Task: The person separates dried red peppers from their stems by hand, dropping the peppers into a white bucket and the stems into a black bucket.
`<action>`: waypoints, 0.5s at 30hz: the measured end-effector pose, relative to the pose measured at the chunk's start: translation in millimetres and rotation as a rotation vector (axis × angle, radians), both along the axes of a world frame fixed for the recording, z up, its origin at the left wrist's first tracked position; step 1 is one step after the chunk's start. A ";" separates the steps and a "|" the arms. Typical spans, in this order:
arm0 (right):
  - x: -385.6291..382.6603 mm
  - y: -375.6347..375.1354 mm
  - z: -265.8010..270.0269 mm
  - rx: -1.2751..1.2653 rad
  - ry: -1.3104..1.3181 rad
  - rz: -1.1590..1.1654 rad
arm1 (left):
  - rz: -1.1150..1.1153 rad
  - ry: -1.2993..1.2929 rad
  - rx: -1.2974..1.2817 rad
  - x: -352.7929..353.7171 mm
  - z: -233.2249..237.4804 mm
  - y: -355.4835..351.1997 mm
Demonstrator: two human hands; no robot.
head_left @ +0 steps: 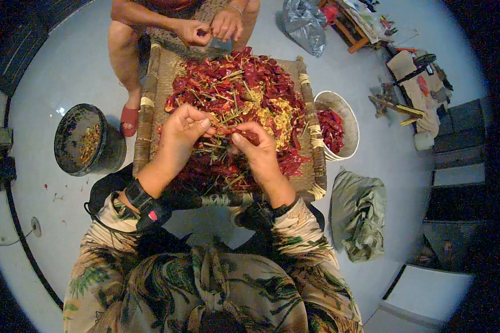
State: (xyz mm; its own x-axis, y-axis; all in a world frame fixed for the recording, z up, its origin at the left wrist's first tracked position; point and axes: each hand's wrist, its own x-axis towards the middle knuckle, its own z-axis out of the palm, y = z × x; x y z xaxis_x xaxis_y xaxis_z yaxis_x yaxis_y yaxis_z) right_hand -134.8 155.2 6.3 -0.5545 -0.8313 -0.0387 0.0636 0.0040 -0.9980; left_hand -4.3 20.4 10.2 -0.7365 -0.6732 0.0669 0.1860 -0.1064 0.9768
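Over the heap of dried red chili peppers (233,83) my two hands work close together. A reddish chili pepper (249,136) spans the gap between them. My left hand (182,132) pinches its left end between thumb and fingers. At the other end, my right hand (259,154) grips it with the thumb on top. Pale stems and yellow seeds (283,119) lie mixed among the peppers. All of this rests on a woven tray (162,94) with a thick bound frame. My palms and some curled fingers are hidden.
Opposite sits another person, whose hands (211,29) are near the tray's far edge. A black bucket (67,141) with scraps stands left; a white bucket (349,127) with red peppers stands right. A green sack (358,213) and a grey plastic bag (305,28) lie on the floor.
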 end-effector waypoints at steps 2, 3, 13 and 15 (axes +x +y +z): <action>0.4 -0.1 1.1 -0.016 0.002 0.016 | -0.016 0.048 0.098 0.0 0.4 -1.5; 0.5 -0.1 1.2 -0.023 0.002 0.025 | -0.023 0.071 0.147 0.6 0.4 -2.4; -12.7 2.1 -0.3 -0.083 -0.180 0.049 | 0.032 0.180 0.426 15.0 20.9 -31.6; -14.2 2.1 5.6 -0.091 -0.385 0.059 | 0.045 0.161 0.452 12.7 20.0 -30.5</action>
State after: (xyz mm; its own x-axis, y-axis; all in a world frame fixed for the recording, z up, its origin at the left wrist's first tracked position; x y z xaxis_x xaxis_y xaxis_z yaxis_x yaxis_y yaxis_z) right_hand -149.0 157.3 11.8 -0.4651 -0.8708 -0.1590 0.4355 -0.0688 -0.8976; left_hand 8.4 -10.1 30.3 -0.7104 -0.6920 -0.1286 0.3455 -0.5020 0.7928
